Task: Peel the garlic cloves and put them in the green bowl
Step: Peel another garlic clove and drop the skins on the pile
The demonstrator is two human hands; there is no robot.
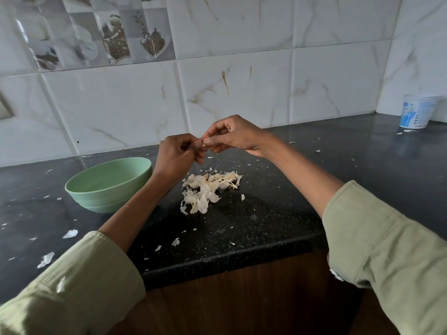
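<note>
Left hand (177, 154) and right hand (233, 136) meet above the dark tabletop (266, 213), fingertips pinching a small garlic clove (202, 142), mostly hidden. Green bowl (108, 183) lower left; heap of peels (209, 189) below hands; white cup (418, 111) far right.

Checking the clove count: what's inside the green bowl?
Only the far inner wall of the green bowl shows, and it looks bare. The near rim hides the bottom, so any cloves there can't be seen. Both hands pinch something small above the counter.
</note>
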